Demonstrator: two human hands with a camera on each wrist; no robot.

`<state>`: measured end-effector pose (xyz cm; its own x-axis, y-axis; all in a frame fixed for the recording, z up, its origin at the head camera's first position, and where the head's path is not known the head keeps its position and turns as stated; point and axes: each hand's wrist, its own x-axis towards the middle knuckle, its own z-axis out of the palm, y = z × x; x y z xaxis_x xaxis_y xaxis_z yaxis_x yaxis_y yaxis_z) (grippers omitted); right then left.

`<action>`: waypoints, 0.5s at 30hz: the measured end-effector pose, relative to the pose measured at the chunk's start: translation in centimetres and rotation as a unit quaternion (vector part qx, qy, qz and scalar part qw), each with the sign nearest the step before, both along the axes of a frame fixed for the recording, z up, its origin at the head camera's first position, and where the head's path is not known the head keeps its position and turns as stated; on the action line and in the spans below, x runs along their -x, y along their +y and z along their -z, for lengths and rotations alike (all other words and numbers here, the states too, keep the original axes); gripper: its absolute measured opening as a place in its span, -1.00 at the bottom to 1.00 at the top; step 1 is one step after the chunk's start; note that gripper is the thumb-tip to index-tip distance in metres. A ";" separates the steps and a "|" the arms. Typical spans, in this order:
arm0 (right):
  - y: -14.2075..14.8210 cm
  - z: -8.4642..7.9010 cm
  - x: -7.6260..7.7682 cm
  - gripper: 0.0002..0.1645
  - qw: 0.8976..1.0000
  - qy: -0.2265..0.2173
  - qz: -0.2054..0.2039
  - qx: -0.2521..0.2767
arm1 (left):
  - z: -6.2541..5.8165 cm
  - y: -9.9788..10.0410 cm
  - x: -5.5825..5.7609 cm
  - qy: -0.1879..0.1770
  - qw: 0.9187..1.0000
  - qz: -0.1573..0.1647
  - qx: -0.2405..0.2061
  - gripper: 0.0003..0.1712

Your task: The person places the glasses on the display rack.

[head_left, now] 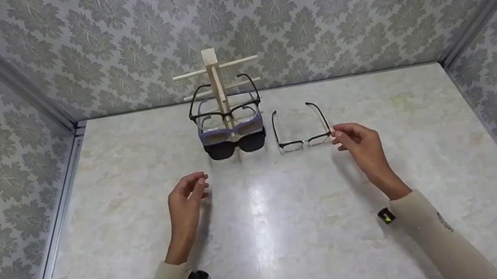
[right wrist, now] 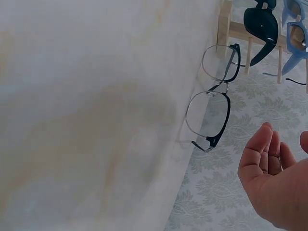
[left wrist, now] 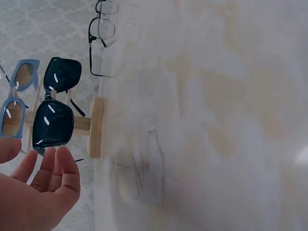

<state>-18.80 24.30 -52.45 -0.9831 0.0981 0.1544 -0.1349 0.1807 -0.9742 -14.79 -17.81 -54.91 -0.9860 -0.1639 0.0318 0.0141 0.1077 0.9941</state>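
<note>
A pair of eyeglasses (head_left: 317, 137) with a dark upper rim and thin metal lower rims lies on the table, temples unfolded toward the back wall. My right hand (head_left: 364, 150) is beside its right hinge, fingers loosely bent; the right wrist view shows a gap between fingertips and eyeglasses. To the left stands a wooden display rack (head_left: 210, 58). It carries black sunglasses (head_left: 251, 142) lowest, blue-framed sunglasses (head_left: 217, 137) above them and black-framed glasses (head_left: 226, 113) higher up. In front of the rack, on its left, my left hand (head_left: 185, 199) hovers with relaxed fingers, holding nothing.
The marbled white table (head_left: 271, 268) extends around the rack and eyeglasses. Patterned wall panels (head_left: 288, 15) enclose its back and sides, with metal edging (head_left: 50, 246) along the left. Thin wooden pegs (head_left: 239, 61) stick out sideways at the rack's top.
</note>
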 end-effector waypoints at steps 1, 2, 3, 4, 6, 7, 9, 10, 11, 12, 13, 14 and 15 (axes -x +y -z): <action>0.3 0.2 0.0 -0.67 1.000 -0.004 0.005 0.000 | 0.1 0.2 0.0 0.002 1.000 0.003 -0.002 -0.71; 0.5 0.4 0.0 -0.66 1.000 -0.009 0.009 -0.002 | 0.1 0.3 0.0 0.005 1.000 0.004 -0.004 -0.71; 0.7 0.7 -0.1 -0.65 1.000 -0.014 0.014 -0.001 | 0.1 0.5 -0.1 0.007 1.000 0.006 -0.007 -0.72; 1.0 0.9 -0.1 -0.65 1.000 -0.020 0.018 -0.001 | 0.2 0.7 -0.1 0.008 1.000 0.007 -0.010 -0.73; 1.4 1.3 0.0 -0.63 0.999 -0.032 0.025 0.000 | 0.3 1.0 -0.1 0.007 1.000 0.010 -0.012 -0.74; 1.6 1.5 0.0 -0.62 0.999 -0.039 0.028 0.003 | 0.3 1.2 -0.1 0.007 1.000 0.011 -0.013 -0.74; 2.0 1.8 0.0 -0.60 0.998 -0.055 0.034 0.013 | 0.4 1.6 -0.1 0.005 1.000 0.014 -0.013 -0.75; 2.1 2.0 0.1 -0.58 0.997 -0.065 0.035 0.019 | 0.5 1.8 -0.1 0.005 1.000 0.016 -0.012 -0.74; 2.3 2.1 0.1 -0.56 0.996 -0.074 0.037 0.025 | 0.5 2.0 0.0 0.006 1.000 0.018 -0.012 -0.74; 2.5 2.3 0.2 -0.55 0.995 -0.082 0.039 0.031 | 0.6 2.2 0.0 0.007 1.000 0.021 -0.012 -0.73; 2.6 2.4 0.2 -0.54 0.994 -0.090 0.041 0.037 | 0.7 2.4 0.0 0.008 1.000 0.024 -0.012 -0.72; 2.8 2.5 0.2 -0.52 0.994 -0.097 0.044 0.038 | 0.7 2.6 0.1 0.009 1.000 0.026 -0.010 -0.71; 3.0 2.6 0.2 -0.51 0.993 -0.103 0.045 0.037 | 0.8 2.8 0.1 0.010 1.000 0.028 -0.009 -0.71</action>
